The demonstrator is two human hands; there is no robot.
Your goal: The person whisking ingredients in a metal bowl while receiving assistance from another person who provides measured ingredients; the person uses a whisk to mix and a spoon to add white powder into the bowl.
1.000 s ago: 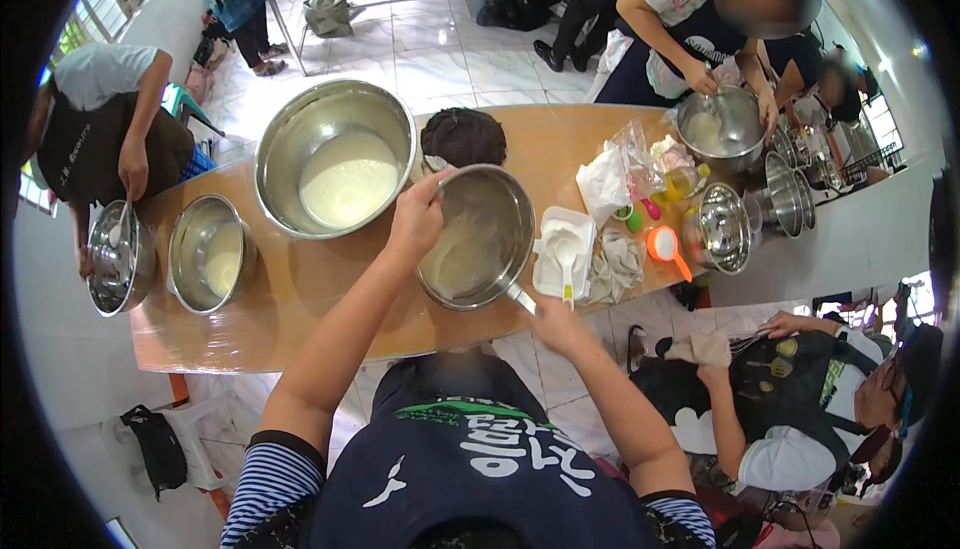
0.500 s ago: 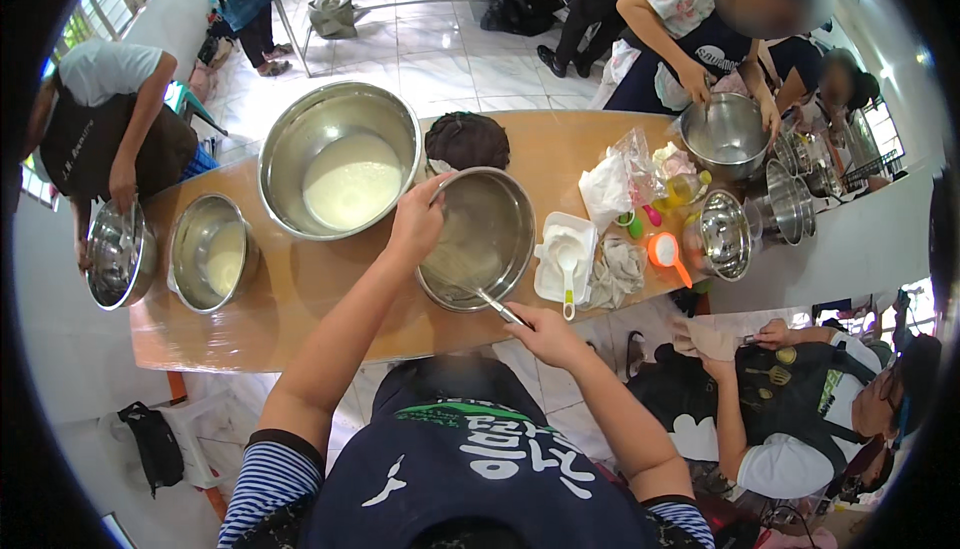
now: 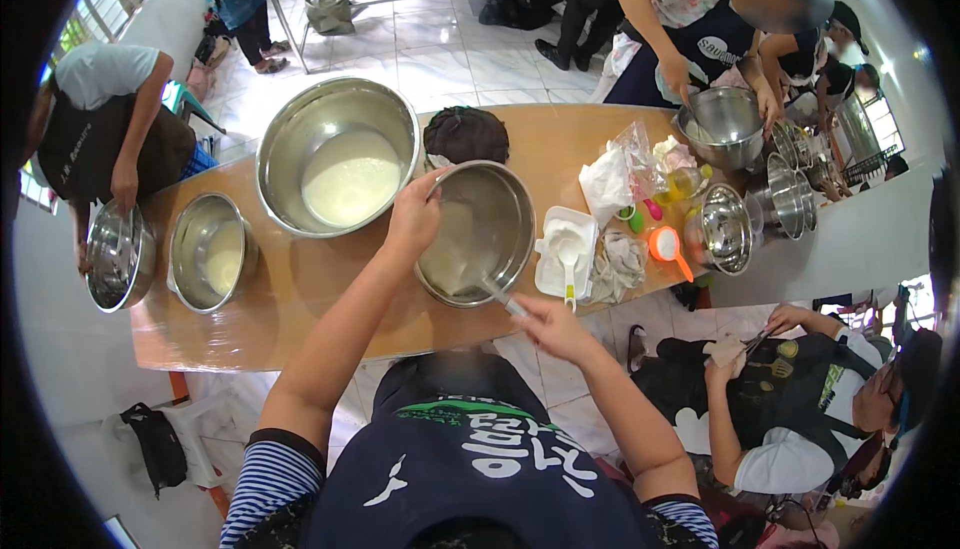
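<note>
A steel mixing bowl [image 3: 512, 211] stands before me at the near edge of the table, with a pale mixture low inside. My left hand [image 3: 414, 217] is closed on its left rim. My right hand [image 3: 556, 329] is wrapped round the handle of a whisk [image 3: 496, 293], which slants over the near rim. The whisk's head is blurred in the mixture. Left of my left hand stands a larger steel pot [image 3: 272, 164] holding creamy white batter. A white tray [image 3: 547, 276] with a white spoon [image 3: 569, 264] lies right of the bowl.
On the left are a smaller batter bowl [image 3: 178, 267] and a co-worker's bowl [image 3: 142, 274]. Rightward lie a cloth [image 3: 618, 267], an orange scoop [image 3: 678, 261], an oil bottle [image 3: 686, 184] and steel bowls [image 3: 727, 234]. A person whisks in a bowl [image 3: 730, 109] at the far right.
My right hand and the whisk handle have shifted slightly to the right, with the whisk's head moving through the mixture. My left hand stays on the rim.
</note>
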